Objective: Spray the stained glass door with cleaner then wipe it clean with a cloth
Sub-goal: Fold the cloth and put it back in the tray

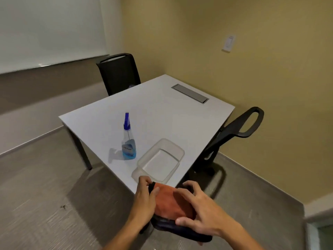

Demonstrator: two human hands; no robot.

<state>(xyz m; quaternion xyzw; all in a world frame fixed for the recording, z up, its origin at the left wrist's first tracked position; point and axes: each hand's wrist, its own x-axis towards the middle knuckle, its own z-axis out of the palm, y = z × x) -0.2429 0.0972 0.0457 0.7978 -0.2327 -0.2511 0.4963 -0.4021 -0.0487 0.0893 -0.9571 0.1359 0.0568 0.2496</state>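
Note:
An orange cloth (169, 202) with a dark underside is folded between both hands, just off the near corner of the white table (153, 109). My left hand (145, 195) pinches its left edge near the far corner. My right hand (200, 212) lies over its right side, thumb under the near edge. A clear spray bottle (128, 141) with a blue nozzle and blue liquid stands upright on the table, beyond my hands to the left. No glass door is in view.
A clear plastic tub (177, 150) sits on the table's near corner, right of the bottle. A metal cable hatch (190, 93) is set in the far side. Black chairs stand at the back (119, 73) and right (234, 134). A whiteboard (50, 29) hangs at left.

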